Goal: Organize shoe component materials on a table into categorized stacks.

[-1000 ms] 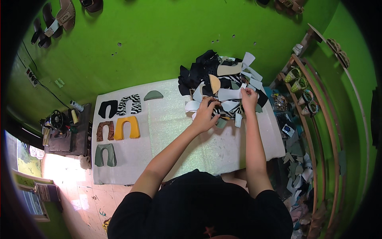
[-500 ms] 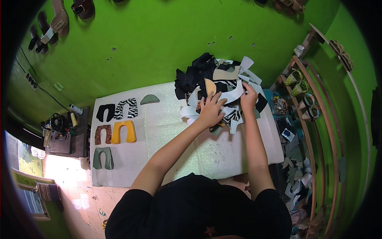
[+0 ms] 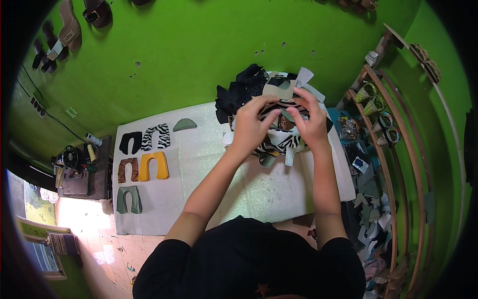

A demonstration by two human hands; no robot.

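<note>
Head view: left hand (image 3: 250,122) and right hand (image 3: 313,122) are half-curled, thumbs apart from forefingers, over a pile of cut scraps (image 3: 280,140); one zebra-print piece (image 3: 288,104) lies between them, grip unclear.

Left hand (image 3: 250,122) and right hand (image 3: 313,122) curl inward, both arms (image 3: 215,185) extended

Hands, upper centre: two, left hand (image 3: 251,122) and right hand (image 3: 311,122). Scrap heap (image 3: 281,140) at hands: one; pieces overlap, count cannot be given. U-shaped lots, left of centre: five (black (image 3: 131,135), zebra-striped (image 3: 148,137), brown-patterned (image 3: 128,163), yellow (image 3: 153,157), green (image 3: 129,191)); layers uncountable. Green half-moon (image 3: 185,124): one. Worktable (image 3: 204,174): one. Sewing machine (image 3: 70,157), left edge: one. Patterned shoes (image 3: 367,92) on wooden rack (image 3: 390,174), right: four.
</note>
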